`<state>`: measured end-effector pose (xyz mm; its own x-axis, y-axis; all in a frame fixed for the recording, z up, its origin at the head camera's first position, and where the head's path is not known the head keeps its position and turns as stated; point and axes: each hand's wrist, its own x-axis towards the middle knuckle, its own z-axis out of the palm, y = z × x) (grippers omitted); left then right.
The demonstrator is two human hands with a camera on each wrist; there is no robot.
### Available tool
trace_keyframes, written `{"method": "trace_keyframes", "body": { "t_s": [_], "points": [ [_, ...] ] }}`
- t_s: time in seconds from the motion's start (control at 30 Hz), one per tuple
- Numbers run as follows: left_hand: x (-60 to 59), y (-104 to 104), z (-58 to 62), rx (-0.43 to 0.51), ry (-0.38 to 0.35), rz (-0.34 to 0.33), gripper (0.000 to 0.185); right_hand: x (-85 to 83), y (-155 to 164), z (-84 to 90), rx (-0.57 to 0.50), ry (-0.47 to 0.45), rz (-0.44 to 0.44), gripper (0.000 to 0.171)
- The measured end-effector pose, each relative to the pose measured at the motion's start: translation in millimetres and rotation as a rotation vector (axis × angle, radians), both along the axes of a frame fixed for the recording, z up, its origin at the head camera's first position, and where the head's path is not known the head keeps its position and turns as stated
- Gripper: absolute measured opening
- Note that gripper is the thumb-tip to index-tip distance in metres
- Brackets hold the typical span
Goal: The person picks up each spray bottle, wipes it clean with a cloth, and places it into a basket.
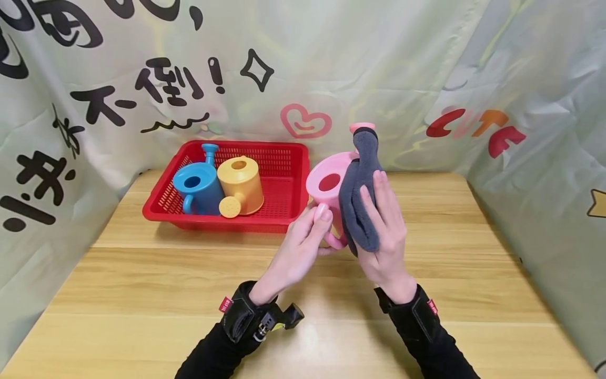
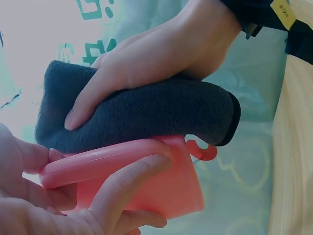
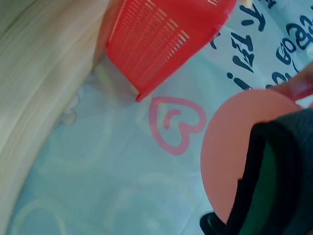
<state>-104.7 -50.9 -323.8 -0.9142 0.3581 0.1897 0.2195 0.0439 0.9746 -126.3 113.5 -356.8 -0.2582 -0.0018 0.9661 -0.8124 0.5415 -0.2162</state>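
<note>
A pink toy watering can (image 1: pixel 325 185) is held up above the wooden table (image 1: pixel 142 295), just right of a red basket (image 1: pixel 279 158). My left hand (image 1: pixel 303 247) grips the can by its handle; in the left wrist view its fingers (image 2: pixel 127 188) curl round the pink can (image 2: pixel 161 186). My right hand (image 1: pixel 385 231) presses a dark grey cloth (image 1: pixel 362 189) against the can's side and spout, fingers straight over the cloth (image 2: pixel 146 110). The right wrist view shows the can's round pink face (image 3: pixel 239 147) and the cloth's edge (image 3: pixel 274 186).
The red basket holds a blue watering can (image 1: pixel 196 187) and a yellow one (image 1: pixel 241 184). Printed fabric sheets (image 1: pixel 331 63) hang behind and at both sides of the table. Bare tabletop lies in front of my arms.
</note>
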Motion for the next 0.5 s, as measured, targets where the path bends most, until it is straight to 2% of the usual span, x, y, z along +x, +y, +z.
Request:
{"method": "trace_keyframes", "body": {
  "t_s": [0.13,0.2,0.37,0.5],
  "points": [
    [0.5,-1.8,0.1,-0.015,-0.002,-0.010,0.031,-0.3,2.3,2.3,-0.033,-0.023,0.072,0.044],
    [0.8,-2.3,0.4,-0.017,-0.011,-0.012,0.029,-0.3,1.3,1.5,-0.010,-0.007,0.034,0.043],
    [1.5,-3.1,-0.3,0.011,-0.037,0.001,0.033,2.1,-5.9,-7.1,0.152,0.094,-0.129,0.045],
    [1.5,-3.6,-0.3,0.029,-0.032,0.009,0.038,3.5,-9.0,-9.7,0.205,0.111,-0.147,0.049]
  ]
}}
